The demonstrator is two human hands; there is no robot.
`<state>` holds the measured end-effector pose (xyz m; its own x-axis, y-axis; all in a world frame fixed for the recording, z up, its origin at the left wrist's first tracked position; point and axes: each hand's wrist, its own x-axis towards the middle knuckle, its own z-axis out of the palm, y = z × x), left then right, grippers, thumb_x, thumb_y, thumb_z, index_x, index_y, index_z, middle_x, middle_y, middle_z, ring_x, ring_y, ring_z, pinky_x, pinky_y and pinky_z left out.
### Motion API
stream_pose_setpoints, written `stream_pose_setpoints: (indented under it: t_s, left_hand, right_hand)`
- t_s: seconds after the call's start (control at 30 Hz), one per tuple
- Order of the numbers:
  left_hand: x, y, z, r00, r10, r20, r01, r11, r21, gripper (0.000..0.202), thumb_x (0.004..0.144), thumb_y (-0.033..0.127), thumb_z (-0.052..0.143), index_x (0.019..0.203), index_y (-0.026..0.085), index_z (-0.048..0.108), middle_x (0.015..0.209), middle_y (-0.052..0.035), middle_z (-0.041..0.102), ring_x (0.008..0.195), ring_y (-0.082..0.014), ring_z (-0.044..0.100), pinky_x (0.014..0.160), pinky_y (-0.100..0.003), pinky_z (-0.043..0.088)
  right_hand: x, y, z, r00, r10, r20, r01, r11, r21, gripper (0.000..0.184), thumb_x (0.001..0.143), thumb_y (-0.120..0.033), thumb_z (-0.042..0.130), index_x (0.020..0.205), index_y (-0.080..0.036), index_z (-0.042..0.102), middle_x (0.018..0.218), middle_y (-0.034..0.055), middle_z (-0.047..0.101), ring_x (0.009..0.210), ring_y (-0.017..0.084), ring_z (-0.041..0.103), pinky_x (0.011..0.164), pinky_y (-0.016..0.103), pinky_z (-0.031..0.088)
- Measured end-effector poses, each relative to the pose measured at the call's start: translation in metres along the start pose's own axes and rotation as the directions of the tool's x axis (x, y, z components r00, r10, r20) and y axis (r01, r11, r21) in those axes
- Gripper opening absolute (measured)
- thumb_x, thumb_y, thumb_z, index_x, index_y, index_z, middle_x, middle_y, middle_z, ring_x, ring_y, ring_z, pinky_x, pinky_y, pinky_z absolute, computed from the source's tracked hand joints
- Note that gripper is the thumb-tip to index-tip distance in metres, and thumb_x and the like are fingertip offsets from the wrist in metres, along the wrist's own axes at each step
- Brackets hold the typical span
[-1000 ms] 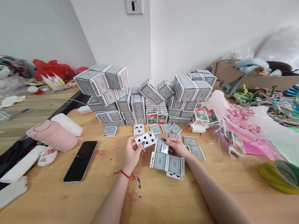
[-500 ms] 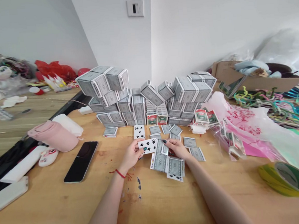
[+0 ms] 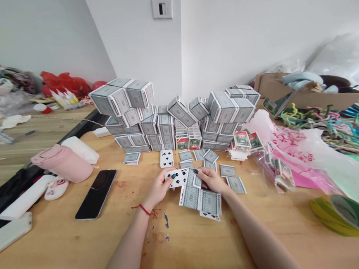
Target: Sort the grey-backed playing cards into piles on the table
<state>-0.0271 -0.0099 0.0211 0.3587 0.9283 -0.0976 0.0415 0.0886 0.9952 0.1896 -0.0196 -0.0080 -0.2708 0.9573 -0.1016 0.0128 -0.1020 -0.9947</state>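
Note:
My left hand [image 3: 159, 188], a red string round its wrist, pinches a face-up six of spades playing card [image 3: 179, 178] by its left end. The right end of that card meets several grey-backed playing cards [image 3: 191, 193], joined at angles. My right hand [image 3: 212, 180] pinches these near their upper edge, with thumb on top. One card at their lower end shows its spade face [image 3: 210, 216]. Just beyond my left hand lies a face-up spade card [image 3: 167, 158]. Face-down cards [image 3: 227, 171] lie on the table past my right hand. My fingers under the cards are partly hidden.
Blocks built of cards [image 3: 123, 99] stand along the back, with card boxes [image 3: 182, 143] among them. To the left lie a phone [image 3: 96, 195] and a pink pouch-like item [image 3: 64, 162]. At right are a tape roll [image 3: 344, 215], plastic bags [image 3: 295, 150] and a cardboard box [image 3: 328, 98].
My left thumb has shifted slightly on the six of spades, up and toward the left. The joined cards have moved a little toward me. Both hands keep their pinch.

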Motion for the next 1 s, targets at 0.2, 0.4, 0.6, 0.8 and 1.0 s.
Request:
stream_pose_setpoints:
  t_s: [0.2, 0.4, 0.6, 0.8, 1.0]
  left_hand:
    - [0.000, -0.002, -0.002, 0.999, -0.039, 0.006, 0.039, 0.999, 0.030, 0.027, 0.072, 0.026, 0.052, 0.097, 0.017, 0.053, 0.063, 0.0027, 0.050, 0.048, -0.0067, 0.041, 0.043, -0.017, 0.032]
    - [-0.002, -0.004, -0.001, 0.995, -0.057, 0.080, 0.056, 0.998, 0.011, 0.028, 0.070, 0.024, 0.053, 0.097, 0.016, 0.052, 0.083, -0.0019, 0.058, 0.063, -0.0094, 0.050, 0.056, -0.019, 0.038]
    - [-0.004, -0.001, 0.001, 0.996, -0.021, 0.091, 0.019, 1.000, 0.016, 0.026, 0.071, 0.024, 0.053, 0.095, 0.016, 0.054, 0.088, -0.0040, 0.058, 0.071, -0.0122, 0.052, 0.061, -0.021, 0.040]
    - [-0.006, -0.001, 0.007, 0.998, 0.016, 0.065, -0.020, 0.997, 0.071, 0.026, 0.071, 0.028, 0.055, 0.094, 0.016, 0.056, 0.085, -0.0034, 0.059, 0.070, -0.0128, 0.053, 0.059, -0.021, 0.041]
    - [-0.007, -0.005, 0.011, 0.998, 0.052, 0.037, -0.056, 0.992, 0.114, 0.025, 0.072, 0.031, 0.055, 0.092, 0.016, 0.056, 0.085, -0.0050, 0.059, 0.069, -0.0129, 0.053, 0.058, -0.021, 0.042]
  right_hand:
    - [-0.007, -0.009, 0.001, 0.999, -0.007, 0.032, 0.008, 0.999, -0.045, 0.038, 0.077, -0.044, 0.049, 0.106, -0.020, 0.054, 0.053, -0.0065, 0.049, 0.033, 0.005, 0.035, 0.033, 0.018, 0.026]
    - [-0.013, -0.016, 0.004, 0.997, -0.071, 0.031, 0.073, 0.996, -0.061, 0.033, 0.077, -0.040, 0.051, 0.102, -0.021, 0.060, 0.093, 0.0033, 0.063, 0.075, 0.015, 0.057, 0.065, 0.025, 0.043]
    - [-0.016, -0.021, 0.007, 0.990, -0.133, 0.054, 0.136, 0.989, -0.066, 0.031, 0.078, -0.040, 0.049, 0.100, -0.022, 0.062, 0.105, 0.0048, 0.061, 0.096, 0.020, 0.054, 0.085, 0.032, 0.038]
    - [-0.013, -0.014, 0.006, 0.999, -0.050, 0.005, 0.050, 0.999, 0.006, 0.033, 0.074, -0.045, 0.053, 0.093, -0.020, 0.063, 0.084, 0.0033, 0.065, 0.072, 0.016, 0.057, 0.063, 0.025, 0.042]
    - [-0.012, -0.013, 0.007, 0.998, -0.052, -0.022, 0.051, 0.998, -0.043, 0.034, 0.074, -0.047, 0.053, 0.086, -0.018, 0.065, 0.072, 0.0028, 0.064, 0.064, 0.015, 0.055, 0.057, 0.024, 0.041]
